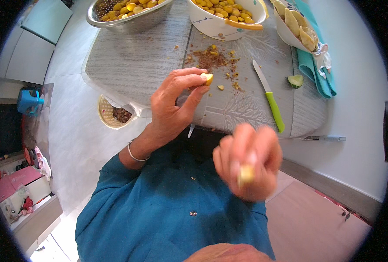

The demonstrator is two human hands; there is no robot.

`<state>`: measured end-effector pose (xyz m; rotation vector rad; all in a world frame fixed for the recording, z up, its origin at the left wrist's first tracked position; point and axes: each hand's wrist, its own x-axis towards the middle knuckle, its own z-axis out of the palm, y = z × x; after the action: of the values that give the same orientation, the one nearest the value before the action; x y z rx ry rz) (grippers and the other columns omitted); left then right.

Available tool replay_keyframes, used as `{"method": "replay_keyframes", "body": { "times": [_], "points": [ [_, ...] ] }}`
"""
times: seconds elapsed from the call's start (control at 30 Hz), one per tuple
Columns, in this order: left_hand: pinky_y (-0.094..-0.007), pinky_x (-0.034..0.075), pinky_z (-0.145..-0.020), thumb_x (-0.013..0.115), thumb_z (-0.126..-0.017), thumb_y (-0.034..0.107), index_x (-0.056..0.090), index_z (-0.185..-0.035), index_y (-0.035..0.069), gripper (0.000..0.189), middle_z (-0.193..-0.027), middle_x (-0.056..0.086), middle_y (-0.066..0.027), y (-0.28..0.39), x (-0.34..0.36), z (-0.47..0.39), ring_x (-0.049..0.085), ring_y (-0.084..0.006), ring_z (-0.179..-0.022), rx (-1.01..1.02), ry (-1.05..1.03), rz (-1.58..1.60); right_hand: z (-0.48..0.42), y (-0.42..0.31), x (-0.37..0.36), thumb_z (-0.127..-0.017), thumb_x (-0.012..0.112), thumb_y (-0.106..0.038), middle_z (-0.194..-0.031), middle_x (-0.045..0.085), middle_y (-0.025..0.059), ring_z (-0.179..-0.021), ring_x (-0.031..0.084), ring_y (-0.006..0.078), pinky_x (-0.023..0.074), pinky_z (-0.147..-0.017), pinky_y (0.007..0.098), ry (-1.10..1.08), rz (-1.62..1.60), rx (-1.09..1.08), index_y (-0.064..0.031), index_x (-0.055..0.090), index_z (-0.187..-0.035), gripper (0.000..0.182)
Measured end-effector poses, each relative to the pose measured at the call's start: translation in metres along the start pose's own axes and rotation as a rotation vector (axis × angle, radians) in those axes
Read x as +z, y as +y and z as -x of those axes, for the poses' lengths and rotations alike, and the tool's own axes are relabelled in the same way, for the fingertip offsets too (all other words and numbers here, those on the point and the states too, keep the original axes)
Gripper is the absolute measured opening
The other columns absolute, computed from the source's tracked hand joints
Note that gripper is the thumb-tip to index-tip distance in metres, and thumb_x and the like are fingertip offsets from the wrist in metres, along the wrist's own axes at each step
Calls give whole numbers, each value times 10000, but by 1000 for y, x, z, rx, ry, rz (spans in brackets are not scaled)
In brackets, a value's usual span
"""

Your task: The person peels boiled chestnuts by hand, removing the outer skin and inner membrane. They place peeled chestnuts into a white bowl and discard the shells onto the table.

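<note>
My left hand (172,98), with a bracelet at the wrist, pinches a yellow piece of fruit or nut (208,79) over the table. My right hand (251,157) is blurred and raised in front of my chest. Its fingers hold another yellow piece (246,173), also blurred. Brown crumbs (212,58) and yellow scraps lie scattered on the table beyond my left hand. A paring knife (273,108) with a lime-green handle rests on the table to the right. Below my left hand, a narrow metal blade (191,130) shows at the table's near edge; its handle is hidden.
Beyond the hands stand a steel colander (128,23) and a white pot (215,28), both holding yellow fruits or nuts. At right are a dish of dumpling-like pastries (298,28), a folded turquoise cloth (315,77) and a green vegetable piece (295,81). A wicker basket (104,113) stands on the floor, left.
</note>
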<state>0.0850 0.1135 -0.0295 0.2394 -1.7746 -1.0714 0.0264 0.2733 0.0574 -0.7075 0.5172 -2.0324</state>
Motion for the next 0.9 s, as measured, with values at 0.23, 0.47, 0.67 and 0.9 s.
{"method": "replay_keyframes", "body": {
  "times": [0.23,0.47,0.67,0.9],
  "points": [
    [-314,545,-810,720,-833,-26,635,-1046,41,238,-1095,674,-141,4,-5,0,669,-230,-962,-15,-33,-45,-4,-12,32,-831,714,26,-844,629,216,-661,628,223,483,-559,272,-152,-12,-137,85,659,-945,139],
    [-291,525,-852,706,-843,-36,591,-1091,25,279,-1122,656,-126,10,-4,-4,642,-173,-981,-121,-79,8,2,-16,33,-814,735,36,-864,615,181,-692,624,222,489,-585,292,-67,61,-93,40,633,-984,198],
    [-288,519,-875,703,-855,-15,585,-1102,35,278,-1109,652,-103,15,-20,-11,631,-148,-995,-226,-179,0,3,-23,38,-812,742,39,-879,623,182,-686,621,215,485,-584,300,-211,125,-117,33,634,-971,192],
    [-331,554,-773,689,-908,169,617,-1135,84,253,-1028,679,-93,18,-90,-104,672,-197,-917,266,77,-664,13,-27,32,-788,753,57,-846,671,246,-620,622,221,487,-541,291,-226,146,-223,81,648,-948,193]
  ]
}}
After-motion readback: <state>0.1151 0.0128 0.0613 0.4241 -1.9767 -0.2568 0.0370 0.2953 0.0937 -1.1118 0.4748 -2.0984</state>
